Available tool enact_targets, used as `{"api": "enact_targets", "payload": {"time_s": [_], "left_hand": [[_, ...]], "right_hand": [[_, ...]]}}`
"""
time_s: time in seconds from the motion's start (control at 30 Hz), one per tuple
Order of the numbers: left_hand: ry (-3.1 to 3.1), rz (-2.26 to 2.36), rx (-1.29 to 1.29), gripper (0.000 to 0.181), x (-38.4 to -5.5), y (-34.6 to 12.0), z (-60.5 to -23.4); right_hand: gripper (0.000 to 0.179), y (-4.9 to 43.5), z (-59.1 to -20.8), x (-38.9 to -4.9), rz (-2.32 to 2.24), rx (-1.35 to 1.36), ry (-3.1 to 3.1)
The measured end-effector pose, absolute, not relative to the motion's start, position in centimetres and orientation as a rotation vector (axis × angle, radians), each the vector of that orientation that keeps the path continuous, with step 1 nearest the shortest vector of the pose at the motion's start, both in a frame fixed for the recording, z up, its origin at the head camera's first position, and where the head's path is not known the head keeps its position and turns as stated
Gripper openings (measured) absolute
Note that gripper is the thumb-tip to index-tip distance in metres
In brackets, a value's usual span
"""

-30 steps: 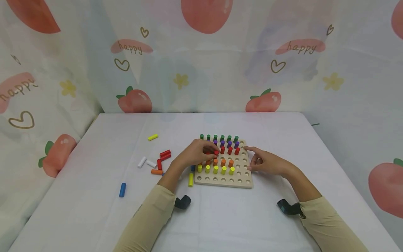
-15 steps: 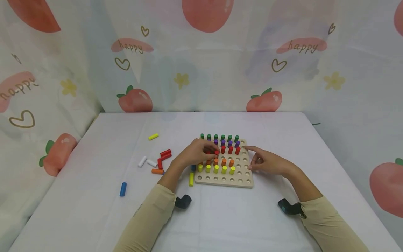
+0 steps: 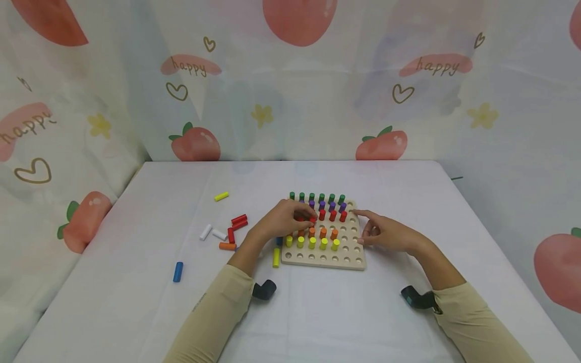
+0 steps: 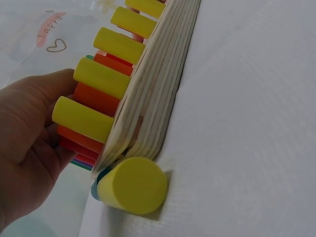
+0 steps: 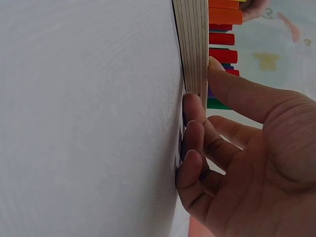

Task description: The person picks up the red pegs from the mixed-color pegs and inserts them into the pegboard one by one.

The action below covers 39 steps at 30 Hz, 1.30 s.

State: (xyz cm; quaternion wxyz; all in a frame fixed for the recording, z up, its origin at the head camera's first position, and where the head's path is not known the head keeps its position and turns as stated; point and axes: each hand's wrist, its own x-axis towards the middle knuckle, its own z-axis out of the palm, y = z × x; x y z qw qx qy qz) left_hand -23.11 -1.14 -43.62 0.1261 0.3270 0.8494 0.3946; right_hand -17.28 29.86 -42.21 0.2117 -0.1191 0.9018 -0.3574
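Observation:
A square wooden pegboard [image 3: 323, 262] lies on the white-covered table, with rows of green [image 3: 322, 197], purple, red [image 3: 333, 217], orange and yellow pegs [image 3: 324, 244] standing in its holes. My left hand [image 3: 286, 220] reaches over the board's left side and pinches a red peg [image 3: 313, 221] in the red row. Seen from the left wrist, that hand [image 4: 29, 133] is behind the yellow and orange pegs, its fingertips partly hidden. At the board's right edge, my right hand [image 3: 392, 234] holds the board, thumb on its top face and fingers against its side in the right wrist view.
Left of the board lie loose pegs: several red ones [image 3: 239, 223], white ones [image 3: 206, 232], an orange peg [image 3: 227, 246], a blue peg [image 3: 178, 272] and a yellow peg [image 3: 221, 196]. Another yellow peg [image 3: 276, 257] lies beside the board's left edge. A printed curtain hangs behind.

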Motion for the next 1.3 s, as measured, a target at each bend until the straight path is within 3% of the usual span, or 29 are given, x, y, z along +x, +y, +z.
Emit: {"api": "enact_targets", "payload": {"time_s": [0.67, 1.3], "left_hand": [[2.472, 1.107, 0.999, 0.022, -22.9, -1.2, -43.4], [2.518, 1.124, 1.022, 0.022, -22.5, -4.1, -43.1]], "right_hand": [[0.081, 29.9, -41.9, -16.9, -0.993, -0.324, 2.516], [0.082, 29.9, -42.3, -17.0, -0.988, -0.307, 2.523]]}}
